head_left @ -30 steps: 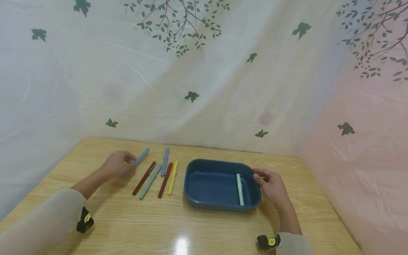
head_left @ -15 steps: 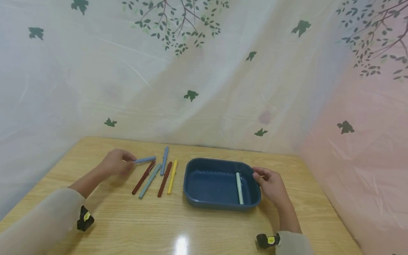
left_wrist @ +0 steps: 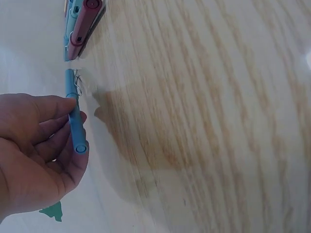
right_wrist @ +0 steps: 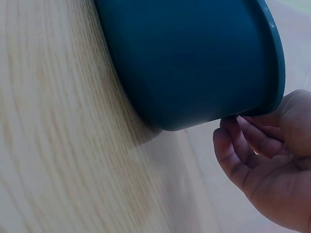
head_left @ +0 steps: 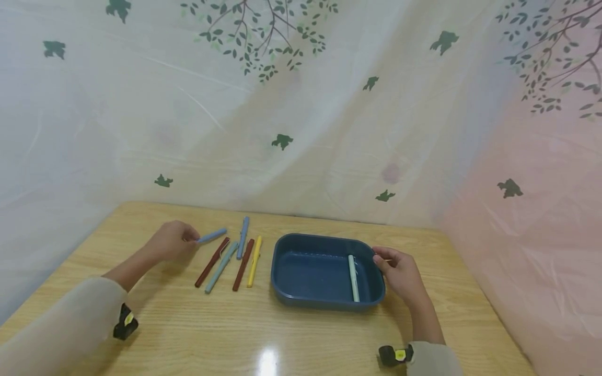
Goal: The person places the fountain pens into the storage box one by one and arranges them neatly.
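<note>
With thumb and fingers my left hand (head_left: pixel 173 241) pinches a blue pen (head_left: pixel 212 235), held just above the table at the left. The left wrist view shows that blue pen (left_wrist: pixel 76 121) with its clip end pointing away from the palm. My right hand (head_left: pixel 398 270) grips the right rim of a dark blue rectangular bin (head_left: pixel 305 302), thumb over the edge and fingers outside. Inside the bin, near its right end, lies a pale green pen (head_left: pixel 354 279). Seen from the right wrist, the fingers (right_wrist: pixel 233 160) are curled under the rim of the bin (right_wrist: pixel 194 63).
Left of the bin lie a dark red pen (head_left: pixel 212 262), a grey-green pen (head_left: pixel 221 268), another blue pen (head_left: pixel 243 238), a second red pen (head_left: pixel 243 265) and a yellow pen (head_left: pixel 254 261). A patterned curtain (head_left: pixel 329 156) hangs behind the wooden table (head_left: pixel 202 334).
The blue pen in my left hand has been lifted off the table and turned from a steep slant to a flatter one. My right hand and the bin have stayed in place.
</note>
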